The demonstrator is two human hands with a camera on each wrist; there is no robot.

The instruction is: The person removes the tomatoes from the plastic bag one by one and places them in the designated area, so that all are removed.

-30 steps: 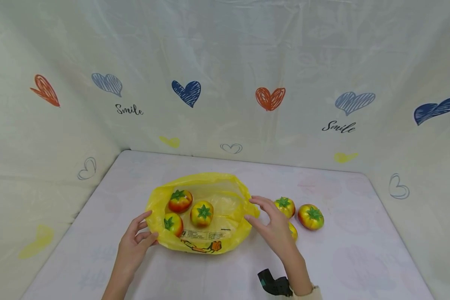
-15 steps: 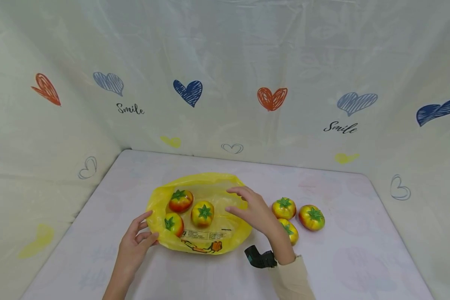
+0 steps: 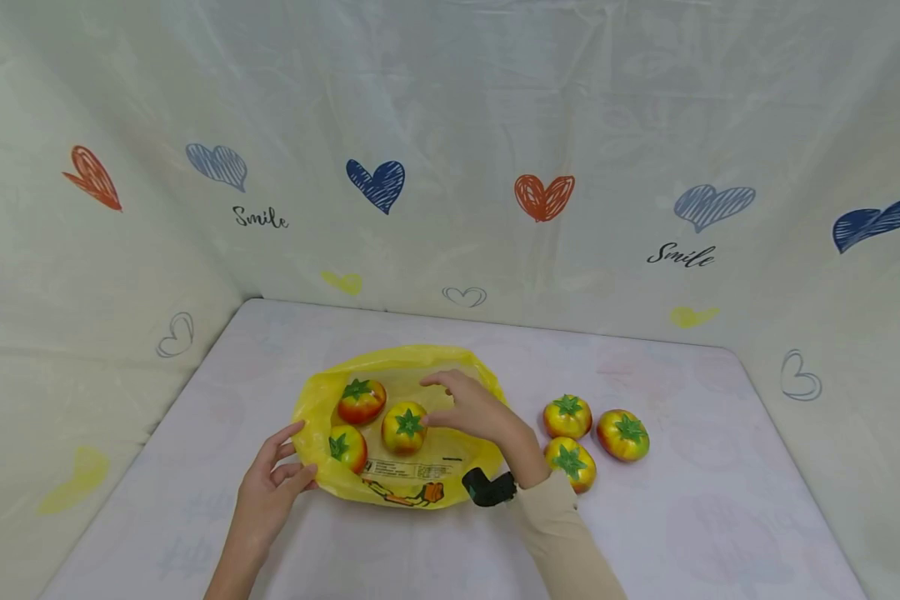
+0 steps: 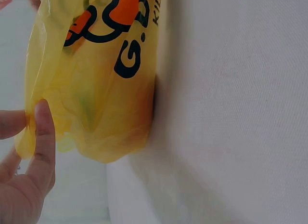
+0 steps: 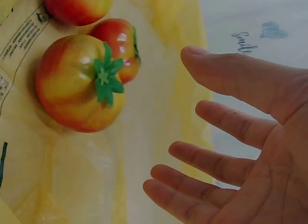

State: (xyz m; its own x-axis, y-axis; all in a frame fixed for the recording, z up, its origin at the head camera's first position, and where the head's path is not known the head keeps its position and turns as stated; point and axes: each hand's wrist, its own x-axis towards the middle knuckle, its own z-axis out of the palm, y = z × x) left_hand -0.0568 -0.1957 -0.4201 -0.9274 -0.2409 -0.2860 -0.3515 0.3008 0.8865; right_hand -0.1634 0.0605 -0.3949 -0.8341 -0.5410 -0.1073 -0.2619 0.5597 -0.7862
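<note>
A yellow plastic bag (image 3: 378,360) lies with its mouth spread wide, and three red-and-yellow toy tomatoes (image 3: 362,404) with green leaf tops sit inside. My left hand (image 3: 268,487) pinches the bag's left rim between thumb and fingers, as the left wrist view of the bag (image 4: 103,101) also shows. Over the right part of the mouth reaches my right hand (image 3: 474,408), thumb and fingers spread and nothing held. In the right wrist view its fingers (image 5: 211,161) stand apart from the nearest tomato (image 5: 72,86).
Three more toy tomatoes (image 3: 622,435) lie on the white table (image 3: 690,500), right of the bag and beside the right forearm. A white sheet (image 3: 450,100) printed with hearts hangs behind the table and along its sides. A black device (image 3: 487,487) is on the right wrist.
My right hand has moved left from the bag's right rim to over its mouth, near the middle tomato. The loose tomatoes show more fully. The left hand keeps its hold.
</note>
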